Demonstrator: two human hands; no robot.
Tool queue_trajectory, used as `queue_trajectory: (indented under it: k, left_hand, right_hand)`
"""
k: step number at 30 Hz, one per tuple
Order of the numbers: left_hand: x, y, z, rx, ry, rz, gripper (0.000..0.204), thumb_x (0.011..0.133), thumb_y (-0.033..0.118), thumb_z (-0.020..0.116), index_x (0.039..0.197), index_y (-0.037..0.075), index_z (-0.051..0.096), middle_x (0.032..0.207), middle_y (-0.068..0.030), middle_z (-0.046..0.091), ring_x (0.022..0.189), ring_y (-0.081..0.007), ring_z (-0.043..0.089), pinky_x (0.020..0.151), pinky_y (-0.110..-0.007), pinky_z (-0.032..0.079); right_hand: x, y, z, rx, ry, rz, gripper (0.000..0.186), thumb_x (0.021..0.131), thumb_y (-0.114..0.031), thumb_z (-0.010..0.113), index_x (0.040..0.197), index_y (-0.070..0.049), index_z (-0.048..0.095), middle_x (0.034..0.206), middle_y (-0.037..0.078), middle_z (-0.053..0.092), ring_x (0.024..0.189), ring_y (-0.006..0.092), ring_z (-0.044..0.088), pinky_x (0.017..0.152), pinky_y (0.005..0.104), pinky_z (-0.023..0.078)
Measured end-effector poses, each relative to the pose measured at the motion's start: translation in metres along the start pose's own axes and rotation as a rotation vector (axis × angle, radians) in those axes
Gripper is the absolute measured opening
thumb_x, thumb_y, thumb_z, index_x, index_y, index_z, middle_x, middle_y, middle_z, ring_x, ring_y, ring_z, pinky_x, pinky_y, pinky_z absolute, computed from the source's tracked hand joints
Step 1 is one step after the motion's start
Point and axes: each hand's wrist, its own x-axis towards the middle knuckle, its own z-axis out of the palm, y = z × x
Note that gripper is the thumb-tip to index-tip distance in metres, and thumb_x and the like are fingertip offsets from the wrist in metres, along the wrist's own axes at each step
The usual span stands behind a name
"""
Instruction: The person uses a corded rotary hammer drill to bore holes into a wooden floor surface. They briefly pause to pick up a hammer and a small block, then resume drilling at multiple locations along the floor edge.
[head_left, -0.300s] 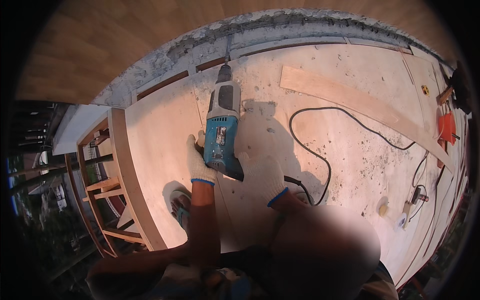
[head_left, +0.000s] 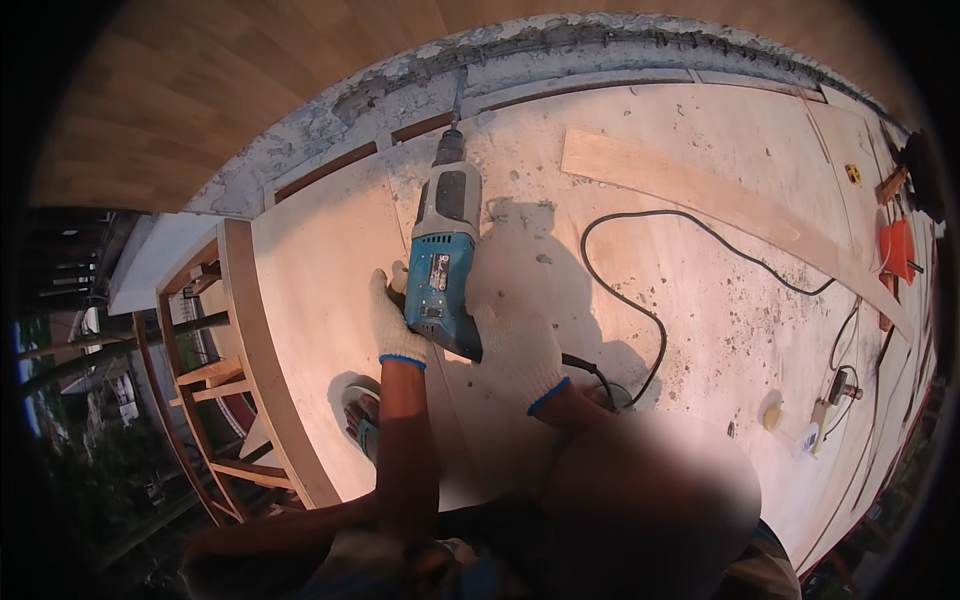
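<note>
A teal and grey rotary hammer drill (head_left: 443,265) points away from me, its long bit reaching the rough concrete ledge (head_left: 360,110) at the foot of the wooden wall. My left hand (head_left: 392,320), in a white knit glove with a blue cuff, is closed at the left side of the drill's body; its fingers are partly hidden behind the tool. Gloved the same way, my right hand (head_left: 522,355) wraps the rear handle. A black power cord (head_left: 665,340) leaves the handle and loops to the right over the plywood.
Pale plywood sheets (head_left: 320,270) dotted with debris lie under me. A loose board (head_left: 700,195) slants across the right. An open wooden frame (head_left: 255,360) borders the left side. At far right are an orange container (head_left: 896,250), a yellow tape measure (head_left: 853,174) and a small tool (head_left: 843,388).
The view shifts slightly. Both hands keep their hold, and the drill stays against the ledge with almost no visible movement.
</note>
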Motion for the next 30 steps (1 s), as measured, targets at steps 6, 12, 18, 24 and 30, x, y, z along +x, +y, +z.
queue_trajectory:
  k: [6,12,18,24,30]
  left_hand:
    - [0.004,0.011,-0.003,-0.04,-0.028,0.053,0.044,0.116,0.049,0.059,0.121,0.007,0.073,0.112,-0.0137,0.079,0.102,-0.0276,0.078,0.092,-0.048,0.067]
    - [0.031,-0.017,0.004,0.074,0.045,0.105,0.045,0.114,0.048,0.06,0.114,0.005,0.072,0.106,-0.0115,0.076,0.096,-0.026,0.075,0.088,-0.046,0.067]
    - [0.03,0.028,0.031,-0.012,0.097,0.175,0.049,0.115,0.052,0.056,0.112,0.005,0.071,0.104,-0.0104,0.073,0.096,-0.0277,0.074,0.087,-0.047,0.066]
    - [0.021,0.032,0.01,0.562,-0.263,-0.177,0.057,0.112,0.056,0.069,0.135,0.004,0.074,0.115,-0.0095,0.083,0.093,-0.0199,0.08,0.086,-0.035,0.067]
    - [-0.016,0.002,-0.021,0.787,-0.305,-0.174,0.055,0.112,0.043,0.074,0.142,-0.003,0.07,0.115,-0.0084,0.082,0.092,-0.0178,0.08,0.083,-0.033,0.067]
  right_hand:
    - [0.0,0.0,0.004,0.041,0.167,-0.119,0.058,0.086,-0.03,0.082,0.137,-0.008,0.066,0.096,0.018,0.08,0.088,0.0403,0.08,0.08,0.0525,0.062]
    - [0.02,0.031,0.002,0.007,0.184,-0.135,0.049,0.087,-0.027,0.08,0.129,-0.006,0.066,0.093,0.017,0.08,0.085,0.0403,0.079,0.074,0.0528,0.061]
    - [0.042,0.001,0.004,0.008,0.233,-0.122,0.03,0.09,-0.021,0.075,0.113,-0.005,0.064,0.079,0.018,0.077,0.074,0.0376,0.079,0.071,0.0505,0.06]
    - [0.027,-0.001,0.014,-0.048,0.159,-0.109,0.045,0.091,-0.022,0.075,0.129,-0.002,0.062,0.08,0.017,0.078,0.076,0.0366,0.08,0.073,0.0512,0.061]
    - [-0.025,0.014,0.007,-0.048,-0.076,-0.045,0.054,0.093,-0.022,0.073,0.142,-0.002,0.061,0.086,0.015,0.08,0.08,0.0372,0.08,0.072,0.052,0.061]
